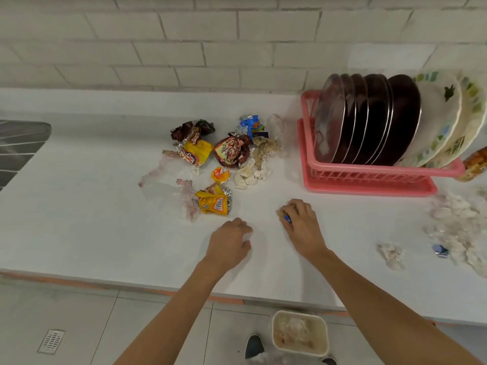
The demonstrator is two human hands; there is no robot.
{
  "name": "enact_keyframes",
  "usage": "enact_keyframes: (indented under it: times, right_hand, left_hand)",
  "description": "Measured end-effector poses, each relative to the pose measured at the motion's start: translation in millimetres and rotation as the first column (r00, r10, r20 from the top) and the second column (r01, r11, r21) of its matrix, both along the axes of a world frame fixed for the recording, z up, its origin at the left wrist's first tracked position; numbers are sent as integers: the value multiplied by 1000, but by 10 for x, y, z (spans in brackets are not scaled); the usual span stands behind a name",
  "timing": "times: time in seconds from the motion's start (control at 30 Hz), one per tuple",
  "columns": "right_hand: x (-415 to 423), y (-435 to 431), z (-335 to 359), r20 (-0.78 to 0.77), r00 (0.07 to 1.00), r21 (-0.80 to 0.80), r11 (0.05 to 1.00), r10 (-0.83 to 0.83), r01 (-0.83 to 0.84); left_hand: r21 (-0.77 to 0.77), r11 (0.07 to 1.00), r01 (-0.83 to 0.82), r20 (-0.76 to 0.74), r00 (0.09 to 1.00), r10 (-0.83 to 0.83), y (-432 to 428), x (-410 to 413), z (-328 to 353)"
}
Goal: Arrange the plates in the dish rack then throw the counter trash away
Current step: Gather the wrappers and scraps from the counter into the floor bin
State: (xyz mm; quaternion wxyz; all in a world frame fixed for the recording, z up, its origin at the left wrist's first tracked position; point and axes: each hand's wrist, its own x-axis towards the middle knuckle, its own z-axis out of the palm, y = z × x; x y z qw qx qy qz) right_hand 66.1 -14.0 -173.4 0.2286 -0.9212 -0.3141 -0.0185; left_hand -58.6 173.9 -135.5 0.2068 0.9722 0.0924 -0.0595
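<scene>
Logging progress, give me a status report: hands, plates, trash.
Left grip holds a pale scrap; right grip holds a blue wrapper. Plates in rack. Trash pile on counter, bin on floor below.

R hand (pixel 300 223) pinches blue scrap (pixel 287 218) on counter (pixel 92 206), L hand (pixel 230 242) curled round pale scrap (pixel 248 236). Beyond, wrappers (pixel 208 151) piled; plates (pixel 374 119) upright in pink rack (pixel 369 179) at right; bin (pixel 300 333) on floor below.
</scene>
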Motion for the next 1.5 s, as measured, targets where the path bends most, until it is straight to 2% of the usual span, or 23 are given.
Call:
enact_keyframes:
  times: [0.1,0.17,0.23,0.33,0.4,0.53,0.6,0.67,0.93,1.07,1.17,1.37,1.5]
  right_hand:
    - [48,27,6,-40,998,-8,999,-51,51]
    - [54,44,14,-66,995,-8,997,-71,70]
    - [52,52,80,-132,984,48,991,-117,124]
    - [65,54,209,-304,938,147,964,-168,220]
    - [61,40,273,-359,914,149,956,-187,254]
    - [26,-43,268,-347,910,126,950,-227,285]
    - [11,-84,236,-326,915,128,948,-239,293]
    - [1,-103,212,-315,916,124,946,-248,299]
    - [3,-90,173,-297,920,103,949,-255,296]
    - [-8,-103,205,-310,917,89,952,-252,292]
    - [-69,-128,241,-328,908,64,952,-262,298]
    - [-309,-284,252,-373,880,58,939,-296,340]
    - [-390,-449,331,-506,819,160,903,-272,399]
  left_hand:
    - [-101,995,-7,3,1000,7,181,116,141]
    - [-118,993,-6,75,997,15,289,237,247]
    - [-111,994,-15,155,987,32,370,411,327]
    - [-21,1000,13,246,969,-7,441,757,408]
    - [73,997,32,200,979,-46,460,1004,446]
    - [249,965,83,-73,995,-67,489,1352,430]
    - [281,952,120,-121,989,-89,463,1385,382]
    - [261,957,126,-106,989,-101,415,1350,323]
    - [84,982,172,-32,985,-169,155,1045,99]
    - [-160,978,131,26,991,-129,68,994,135]
    - [-317,943,101,82,994,-79,-51,958,201]
    - [-471,878,84,100,994,-41,-337,742,226]
    - [-671,738,-73,-7,996,92,-426,560,225]
